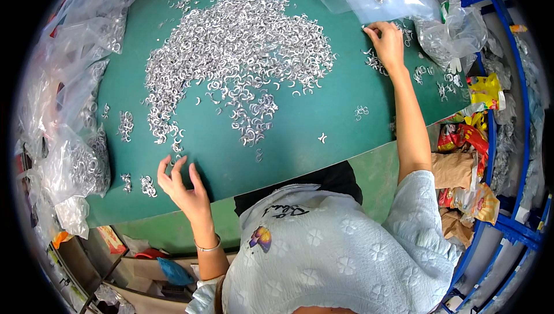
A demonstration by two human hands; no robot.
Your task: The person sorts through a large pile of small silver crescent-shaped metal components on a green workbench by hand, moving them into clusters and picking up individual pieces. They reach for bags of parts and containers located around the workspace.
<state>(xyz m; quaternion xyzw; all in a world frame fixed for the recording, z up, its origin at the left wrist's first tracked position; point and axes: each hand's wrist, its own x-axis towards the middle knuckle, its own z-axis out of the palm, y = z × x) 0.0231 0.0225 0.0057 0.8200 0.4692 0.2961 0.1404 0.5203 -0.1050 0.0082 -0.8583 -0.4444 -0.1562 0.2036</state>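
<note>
A large spread pile of small curved silver metal pieces (242, 43) covers the middle of the green tabletop (323, 112). My left hand (187, 193), fingers apart, hovers at the table's near edge. Its fingertips are by a few loose pieces (177, 148) at the pile's lower left tail. At the far right, my right hand (388, 45) is closed in a pinch beside a small heap of pieces (374, 62). A tiny silvery bit shows at its fingertips, too small to make out. Part of another small heap (407, 32) lies just beyond that hand.
Clear plastic bags of metal pieces (83, 164) line the left edge. More bags (450, 34) and a plastic sheet (375, 8) lie at the far right. Small clusters (148, 186) dot the table. A blue rack (519, 83) with colourful packages (486, 91) stands on the right.
</note>
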